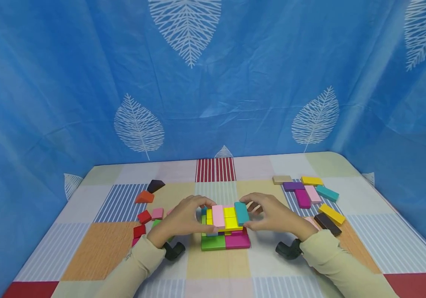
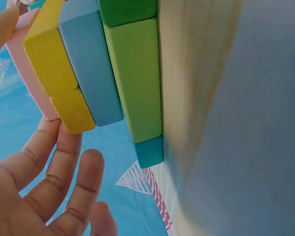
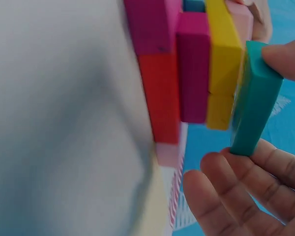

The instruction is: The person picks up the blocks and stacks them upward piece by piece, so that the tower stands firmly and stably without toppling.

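A layered stack of coloured wooden blocks stands before me, with a lime green block (image 1: 213,243) and a magenta block (image 1: 237,241) at its front base. Yellow blocks (image 1: 231,223) form its upper layer. My left hand (image 1: 184,218) pinches a pink block (image 1: 218,216) by its ends on the stack's left top. At the right top, my right hand (image 1: 270,213) holds a teal block (image 1: 241,213) between thumb and fingertips. In the right wrist view this teal block (image 3: 257,103) tilts slightly against the yellow layer. The left wrist view has the pink block (image 2: 32,73) flat along the yellow ones.
Loose blocks lie to the left, among them a red block (image 1: 144,217), an orange block (image 1: 144,197) and a black block (image 1: 155,186). On the right are more, including a purple block (image 1: 293,186), a yellow block (image 1: 332,214) and a dark block (image 1: 327,224). A blue curtain (image 1: 213,103) hangs behind the table.
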`<state>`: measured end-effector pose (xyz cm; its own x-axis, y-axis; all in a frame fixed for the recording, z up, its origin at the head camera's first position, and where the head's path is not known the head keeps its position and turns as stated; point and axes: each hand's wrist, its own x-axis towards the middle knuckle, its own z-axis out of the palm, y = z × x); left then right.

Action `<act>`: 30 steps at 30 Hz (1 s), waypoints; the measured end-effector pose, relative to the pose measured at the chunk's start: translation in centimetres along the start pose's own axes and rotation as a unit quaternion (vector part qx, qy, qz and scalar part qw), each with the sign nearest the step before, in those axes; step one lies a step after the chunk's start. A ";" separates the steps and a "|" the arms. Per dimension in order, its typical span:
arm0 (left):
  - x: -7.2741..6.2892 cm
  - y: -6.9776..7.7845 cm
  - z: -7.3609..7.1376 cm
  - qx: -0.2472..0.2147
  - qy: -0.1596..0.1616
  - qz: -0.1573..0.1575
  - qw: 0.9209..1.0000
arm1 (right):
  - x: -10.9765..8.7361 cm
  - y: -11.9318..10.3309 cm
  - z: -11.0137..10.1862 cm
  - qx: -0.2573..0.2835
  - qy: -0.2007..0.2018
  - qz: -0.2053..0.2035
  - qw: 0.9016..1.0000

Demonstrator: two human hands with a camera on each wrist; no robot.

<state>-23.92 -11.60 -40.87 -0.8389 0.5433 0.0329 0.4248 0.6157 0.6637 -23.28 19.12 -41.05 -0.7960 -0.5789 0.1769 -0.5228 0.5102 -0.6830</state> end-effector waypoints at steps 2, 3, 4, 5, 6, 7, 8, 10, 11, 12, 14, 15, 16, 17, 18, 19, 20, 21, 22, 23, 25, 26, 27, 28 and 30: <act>0.1 0.0 0.1 0.000 -0.001 0.001 1.000 | 0.2 -0.1 0.4 0.002 0.002 -0.009 1.000; 0.1 -0.1 0.1 -0.001 -0.001 0.003 1.000 | 0.3 -0.1 0.6 0.002 0.002 -0.011 1.000; 0.2 -0.1 0.1 -0.001 -0.001 0.005 1.000 | 0.4 -0.2 0.7 0.001 0.002 -0.012 1.000; 0.2 -0.1 0.1 -0.001 -0.001 0.007 1.000 | 0.5 -0.2 0.8 0.003 0.001 -0.013 1.000; 0.2 -0.1 0.1 -0.002 0.000 0.009 1.000 | 0.6 -0.3 1.0 0.004 0.000 -0.013 1.000; 0.2 -0.1 0.1 -0.003 0.000 0.011 1.000 | 0.7 -0.4 1.1 0.005 -0.002 -0.013 1.000; 0.2 -0.1 0.1 -0.004 0.000 0.013 1.000 | 0.9 -0.4 1.3 0.006 -0.004 -0.014 1.000; 0.3 -0.2 0.1 -0.006 0.000 0.017 1.000 | 1.1 -0.5 1.5 0.009 -0.007 -0.016 1.000; 0.3 -0.2 0.1 -0.007 0.000 0.019 1.000 | 1.1 -0.5 1.7 0.010 -0.007 -0.018 1.000; 0.3 -0.2 0.1 -0.008 0.000 0.020 1.000 | 1.2 -0.6 1.8 0.012 -0.006 -0.019 1.000; 0.3 -0.2 0.1 -0.009 -0.001 0.025 1.000 | 1.3 -0.6 2.0 0.016 -0.005 -0.020 1.000; 0.3 -0.3 0.1 -0.010 -0.001 0.027 1.000 | 1.3 -0.6 2.1 0.017 -0.004 -0.024 1.000; 0.3 -0.3 0.1 -0.010 -0.001 0.028 1.000 | 1.4 -0.6 2.2 0.019 -0.003 -0.023 1.000; 0.3 -0.3 0.1 -0.011 -0.001 0.029 1.000 | 1.4 -0.6 2.3 0.020 -0.002 -0.022 1.000; 0.2 -0.3 0.1 -0.011 -0.001 0.029 1.000 | 1.4 -0.6 2.4 0.022 -0.001 -0.022 1.000; 0.2 -0.3 0.1 -0.011 -0.001 0.029 1.000 | 1.4 -0.6 2.5 0.024 0.000 -0.022 0.999; 0.2 -0.4 0.1 -0.012 -0.001 0.028 1.000 | 1.4 -0.6 2.6 0.027 0.001 -0.022 0.999; 0.2 -0.4 0.1 -0.012 -0.001 0.027 1.000 | 1.4 -0.7 2.6 0.028 0.002 -0.024 0.999; 0.2 -0.4 0.2 -0.012 -0.002 0.026 1.000 | 1.4 -0.7 2.7 0.031 0.002 -0.021 0.999; 0.1 -0.4 0.2 -0.012 -0.002 0.025 1.000 | 1.4 -0.7 2.7 0.032 0.002 -0.021 0.999; 0.1 -0.3 0.2 -0.011 -0.002 0.024 1.000 | 1.4 -0.7 2.6 0.035 -0.003 -0.020 0.999; 0.0 -0.3 0.2 -0.011 -0.002 0.024 1.000 | 1.3 -0.7 2.5 0.038 -0.008 -0.017 0.999; 0.0 -0.3 0.2 -0.010 -0.003 0.024 1.000 | 1.3 -0.7 2.4 0.042 -0.013 -0.013 0.999; 0.0 -0.3 0.2 -0.010 -0.003 0.023 1.000 | 1.3 -0.6 2.2 0.045 -0.018 -0.006 0.999; -0.1 -0.3 0.1 -0.008 -0.003 0.025 1.000 | 1.3 -0.4 1.6 0.062 -0.027 0.004 0.998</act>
<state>-23.93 -11.71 -41.14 -0.8151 0.5760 0.0625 0.4602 0.5780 0.6739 -23.66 17.20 -41.68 -0.7803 -0.6107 0.1351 -0.4726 0.4343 -0.7668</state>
